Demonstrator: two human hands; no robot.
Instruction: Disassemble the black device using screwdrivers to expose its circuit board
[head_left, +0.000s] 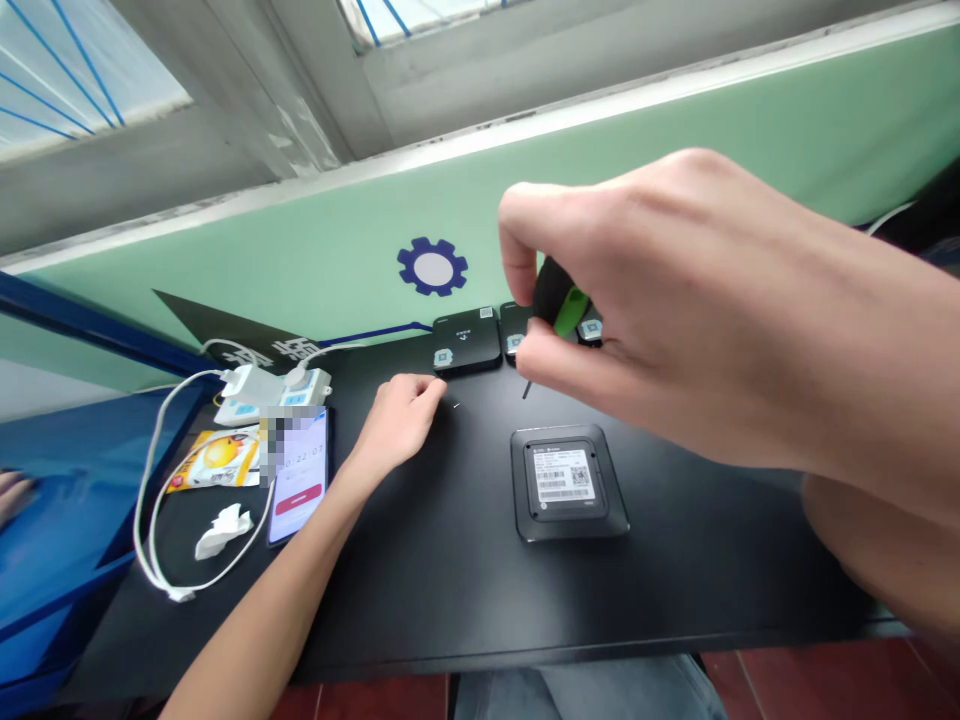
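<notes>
My right hand (637, 290) is closed around the black-and-green handle of a screwdriver (562, 297), held in the air with its thin dark shaft pointing down. Below and slightly left of that hand, a square black device (570, 483) lies on the table, its underside with a white printed label facing up. My left hand (405, 412) rests on the table as a loose fist, its fingers curled under; whatever is inside them is hidden. A tiny light-coloured piece (456, 405), perhaps a screw, lies just right of it.
Several black devices with small stickers, one at the left (466, 340), line the back of the black table (420, 590). On the left are a phone (304, 480), a white power strip (315, 390) with cables, a yellow snack packet (217, 460) and a crumpled tissue (223, 530).
</notes>
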